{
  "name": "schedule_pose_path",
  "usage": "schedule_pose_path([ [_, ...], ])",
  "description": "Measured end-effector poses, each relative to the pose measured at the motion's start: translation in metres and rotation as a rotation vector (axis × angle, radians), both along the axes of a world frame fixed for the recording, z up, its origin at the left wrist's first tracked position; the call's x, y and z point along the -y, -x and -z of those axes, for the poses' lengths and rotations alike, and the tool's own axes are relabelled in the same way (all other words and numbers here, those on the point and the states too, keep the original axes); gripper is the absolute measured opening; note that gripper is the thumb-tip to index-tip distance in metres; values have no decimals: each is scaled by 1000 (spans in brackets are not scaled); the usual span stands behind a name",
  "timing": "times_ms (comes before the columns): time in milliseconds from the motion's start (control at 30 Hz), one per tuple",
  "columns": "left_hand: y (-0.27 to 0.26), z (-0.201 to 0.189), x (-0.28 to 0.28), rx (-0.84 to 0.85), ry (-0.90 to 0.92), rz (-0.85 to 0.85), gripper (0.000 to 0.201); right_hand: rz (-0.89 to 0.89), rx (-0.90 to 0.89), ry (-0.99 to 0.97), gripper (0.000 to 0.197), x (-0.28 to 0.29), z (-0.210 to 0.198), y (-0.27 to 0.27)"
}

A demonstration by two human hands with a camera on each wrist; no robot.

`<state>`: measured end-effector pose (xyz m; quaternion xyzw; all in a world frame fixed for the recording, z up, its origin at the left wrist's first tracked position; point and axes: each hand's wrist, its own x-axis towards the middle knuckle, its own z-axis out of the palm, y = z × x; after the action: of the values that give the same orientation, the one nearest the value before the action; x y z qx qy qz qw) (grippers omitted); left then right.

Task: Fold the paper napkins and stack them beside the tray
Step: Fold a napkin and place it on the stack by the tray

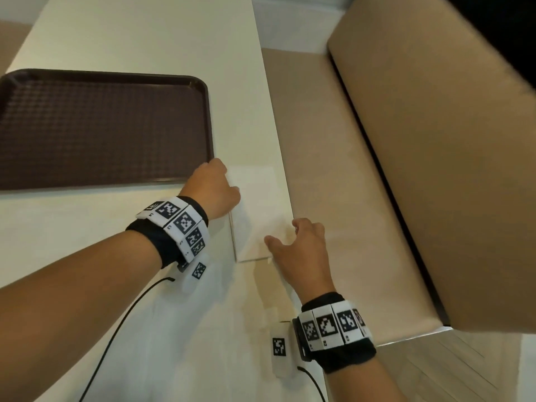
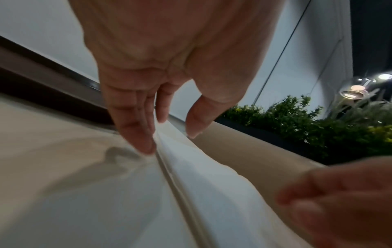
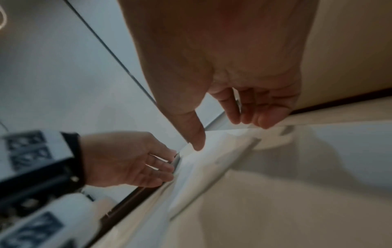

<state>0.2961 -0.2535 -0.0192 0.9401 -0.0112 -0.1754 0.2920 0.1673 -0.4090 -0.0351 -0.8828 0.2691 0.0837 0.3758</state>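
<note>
Table point(image 1: 162, 53) edge | napkin point(image 1: 258, 198) flush — both hands point(image 1: 213, 188) point(image 1: 301, 250) on it

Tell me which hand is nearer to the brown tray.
Left. The left hand sits right at the brown tray's near right corner, fingers on the white napkin's left edge. The right hand is farther off, at the napkin's near right corner by the table edge.

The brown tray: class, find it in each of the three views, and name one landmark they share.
Head: brown tray, upper left on the table.
Left wrist: dark rim, left, behind the fingers.
Right wrist: dark edge strip, lower left.
Shared landmark: the white napkin.
</note>
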Motion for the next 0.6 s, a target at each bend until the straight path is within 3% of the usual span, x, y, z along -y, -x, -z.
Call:
schedule_pose_path([
  [33, 5, -2, 0, -51, -25, 11, 45, -24, 11, 20, 68, -1, 2, -2],
  [100, 13, -4, 2, -106, -34, 3, 16, -60, 7, 45, 65, -4, 4, -11],
  [133, 17, -4, 2, -123, -24, -10, 14, -68, -5, 52, 62, -5, 4, -16],
  [200, 21, -4, 4, -163, 7, -34, 33, -72, -35, 75, 54, -5, 5, -26],
  [267, 25, -6, 4, -180, 52, -44, 34, -81, -57, 76, 50, -5, 7, -34],
  [367, 28, -10, 6, -160, 50, -32, 29, -97, -57, 77, 59, -5, 8, -38],
  [467, 30, -20, 1, -136, 91, -25, 5, -155, 48, 212, 75, -4, 7, -33],
  [600, 37, -37, -44, -84, 112, -10, 37, -382, 4, 365, 66, -11, 12, -31],
])
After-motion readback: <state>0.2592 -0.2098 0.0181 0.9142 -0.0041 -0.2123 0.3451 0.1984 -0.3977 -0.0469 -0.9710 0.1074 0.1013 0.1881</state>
